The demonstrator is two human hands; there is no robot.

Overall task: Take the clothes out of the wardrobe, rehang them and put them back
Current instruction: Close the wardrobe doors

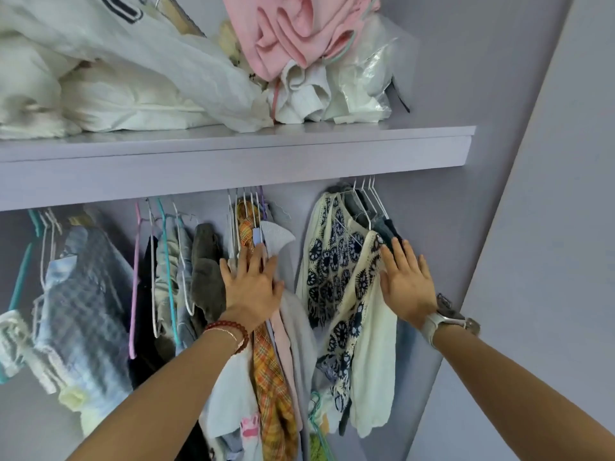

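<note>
1. Both forearms reach up from the bottom edge toward the hanging clothes, the left one wearing a red bead bracelet (233, 331) and the right one a pale watch (444, 322).
2. Wardrobe shelf (233, 158) spans the view above the hands, piled with white bedding (100, 88), a pink garment (293, 31) and a clear plastic bag (369, 81).
3. Below the shelf the clothes hang in clusters on thin wire hangers: a blue-grey checked garment (90, 287) at far left, then dark and grey pieces on pink and teal hangers (166, 261).
4. Cream top with a dark blue floral print (336, 277) hangs at right, with darker garments behind it.
5. An orange plaid garment (273, 377) hangs in the middle cluster, beside pink and white pieces.
6. Left hand (253, 287) lies flat on the middle cluster, its grip spread, fingers straight and pressing the cloth, holding nothing.
7. Right hand (404, 284) lies flat against the right edge of the floral top, its grip likewise spread wide, fingers straight and touching the fabric.
</note>
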